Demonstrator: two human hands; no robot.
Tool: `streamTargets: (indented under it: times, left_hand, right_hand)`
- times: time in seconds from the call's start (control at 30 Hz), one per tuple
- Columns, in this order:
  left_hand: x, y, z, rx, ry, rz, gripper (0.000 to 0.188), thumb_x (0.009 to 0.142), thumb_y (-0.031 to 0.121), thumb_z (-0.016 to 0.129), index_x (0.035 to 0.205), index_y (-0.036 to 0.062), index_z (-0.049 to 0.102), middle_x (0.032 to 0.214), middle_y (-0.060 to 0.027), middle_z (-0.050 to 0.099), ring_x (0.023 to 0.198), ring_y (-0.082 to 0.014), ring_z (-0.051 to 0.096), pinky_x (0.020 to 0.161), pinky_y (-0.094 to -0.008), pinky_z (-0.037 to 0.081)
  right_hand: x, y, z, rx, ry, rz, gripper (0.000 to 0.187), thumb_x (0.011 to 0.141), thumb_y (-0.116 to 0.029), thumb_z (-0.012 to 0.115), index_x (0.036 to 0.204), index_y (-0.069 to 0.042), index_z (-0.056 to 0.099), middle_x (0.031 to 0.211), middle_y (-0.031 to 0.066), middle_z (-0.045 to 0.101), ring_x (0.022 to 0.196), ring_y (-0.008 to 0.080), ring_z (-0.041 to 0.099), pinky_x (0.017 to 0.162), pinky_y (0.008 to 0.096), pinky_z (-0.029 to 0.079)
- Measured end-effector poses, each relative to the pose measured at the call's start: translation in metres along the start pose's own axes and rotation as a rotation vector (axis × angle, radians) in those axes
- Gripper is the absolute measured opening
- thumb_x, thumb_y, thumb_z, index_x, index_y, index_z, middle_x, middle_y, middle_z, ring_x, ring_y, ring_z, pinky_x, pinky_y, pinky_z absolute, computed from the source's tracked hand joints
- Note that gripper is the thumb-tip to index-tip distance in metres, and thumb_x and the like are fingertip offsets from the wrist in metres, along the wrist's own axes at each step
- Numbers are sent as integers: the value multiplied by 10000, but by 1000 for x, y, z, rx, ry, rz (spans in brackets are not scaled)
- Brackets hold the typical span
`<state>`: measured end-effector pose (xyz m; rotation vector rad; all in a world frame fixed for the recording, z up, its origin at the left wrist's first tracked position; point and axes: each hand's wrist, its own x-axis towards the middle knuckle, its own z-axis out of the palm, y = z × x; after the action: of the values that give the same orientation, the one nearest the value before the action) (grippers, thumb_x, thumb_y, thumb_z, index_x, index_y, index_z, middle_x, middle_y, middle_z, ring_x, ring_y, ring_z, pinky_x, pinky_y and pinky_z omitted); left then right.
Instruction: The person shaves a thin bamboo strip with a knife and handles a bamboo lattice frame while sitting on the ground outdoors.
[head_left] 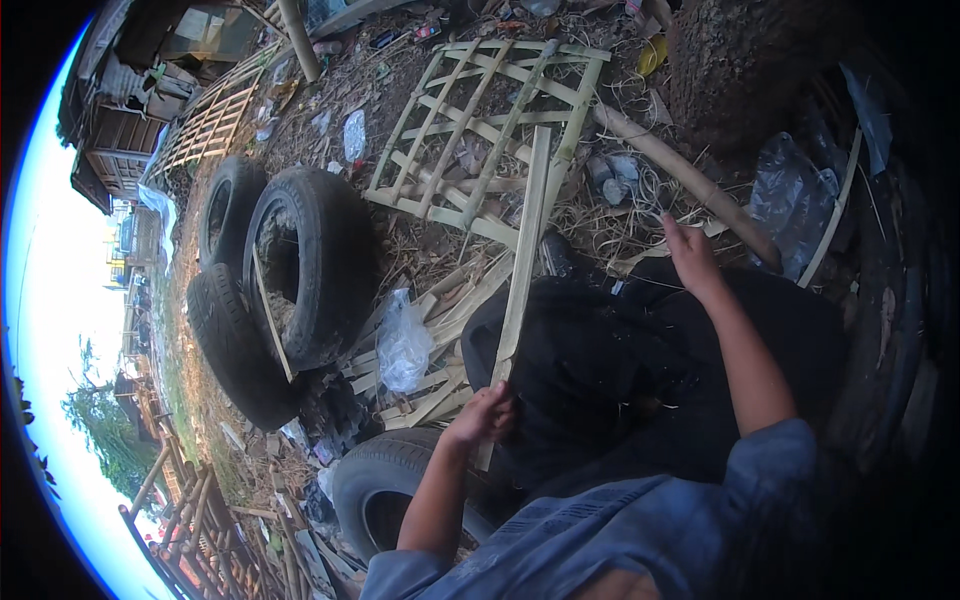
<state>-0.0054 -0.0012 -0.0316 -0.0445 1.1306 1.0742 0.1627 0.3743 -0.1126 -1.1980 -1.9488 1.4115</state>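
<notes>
Blue shirt cloth (pixel 590 535) lies nearest; the left hand (pixel 482 414) curls closed round a bamboo strip (pixel 523 265) at the left edge of dark trousers (pixel 640 370). The right hand (pixel 692 258) is part-curled; its hold cannot be told.

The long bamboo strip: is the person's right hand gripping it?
No, the left hand grips the long bamboo strip near its lower end, while the right hand is well apart from it.

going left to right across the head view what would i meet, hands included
Green tree → large standing tyre → clear plastic bag → left hand → right hand → crumpled clear plastic sheet.
</notes>
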Motion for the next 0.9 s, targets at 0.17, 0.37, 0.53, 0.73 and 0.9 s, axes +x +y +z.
streamTargets:
  times: [0.17, 0.37, 0.53, 0.73, 0.9]
  left_hand:
    - [-7, 1, 15, 116, 88, 32, 506, 986, 525, 398, 635, 165, 334, 523, 40, 309, 403, -91, 288, 373, -242, 198]
    - [-11, -3, 16, 197, 213, 23, 524, 982, 528, 403, 610, 164, 336, 521, 55, 297, 408, -84, 273, 383, -253, 204]
    - [-23, -5, 36, 608, 423, 148, 502, 984, 513, 422, 637, 150, 411, 528, 60, 359, 427, -74, 343, 404, -251, 270]
    - [-31, 2, 59, 1029, 710, 143, 463, 975, 376, 531, 673, 25, 515, 579, 43, 407, 579, -53, 369, 504, -279, 310]
    - [-23, -5, 56, 1125, 770, 256, 456, 955, 348, 572, 629, 37, 503, 554, 57, 413, 536, -40, 358, 465, -289, 271]
  right_hand:
    - [-1, 4, -3, -3, 24, 25, 660, 952, -551, 455, 592, 1, 467, 502, 105, 452, 502, 206, 451, 545, 397, 377]
    - [-2, -3, -5, 16, -23, 10, 642, 929, -578, 474, 694, 5, 604, 543, 136, 535, 558, 288, 573, 591, 406, 432]
    - [-4, -7, -6, 5, 8, -37, 473, 923, -488, 540, 935, -25, 634, 752, 178, 649, 748, 374, 646, 654, 452, 483]
    - [-2, -1, -8, 139, 164, -106, 414, 966, -414, 492, 902, -24, 616, 714, 181, 631, 733, 382, 639, 637, 451, 480]
    - [-7, -15, -10, 272, 34, -255, 498, 986, -435, 458, 785, 1, 590, 579, 94, 520, 554, 219, 527, 586, 389, 429]
